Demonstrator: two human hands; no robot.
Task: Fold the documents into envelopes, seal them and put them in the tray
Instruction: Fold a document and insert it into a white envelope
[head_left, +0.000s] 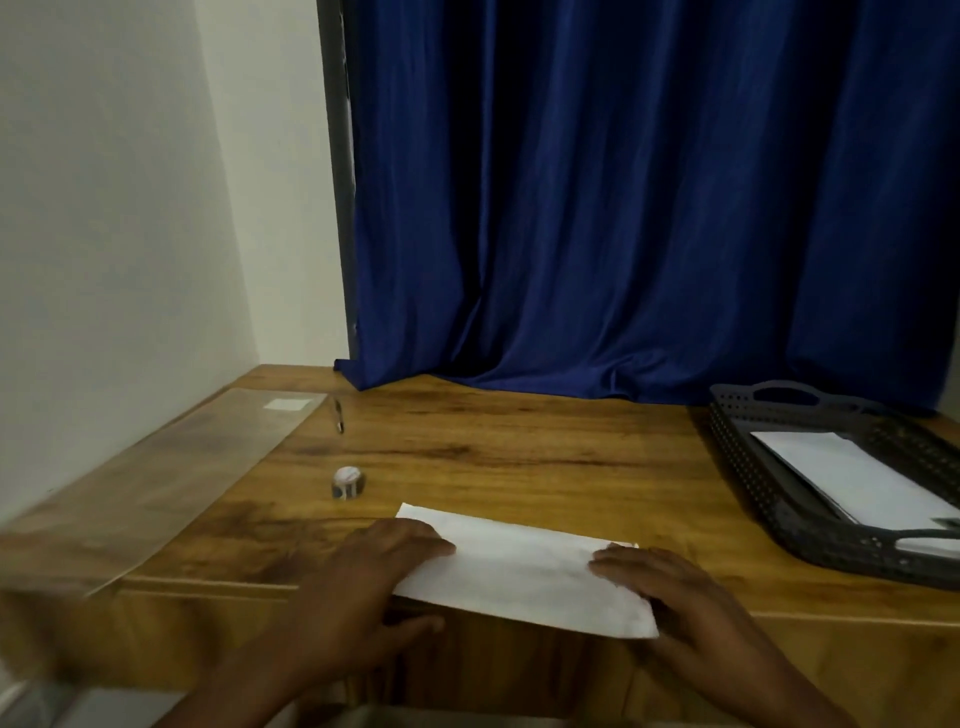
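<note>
A white folded document or envelope (519, 569) lies at the near edge of the wooden table (519, 457), overhanging it slightly. My left hand (358, 587) rests flat on its left end, thumb under the table's edge. My right hand (680, 597) presses on its right end, fingers spread. At the right stands a dark perforated tray (769, 499) holding white envelopes (852, 483).
A small roll of tape (348, 483) sits left of centre. A pen (338, 414) lies further back. A clear plastic sleeve (156, 483) covers the table's left part. A blue curtain (649, 208) hangs behind, and a white wall stands at the left.
</note>
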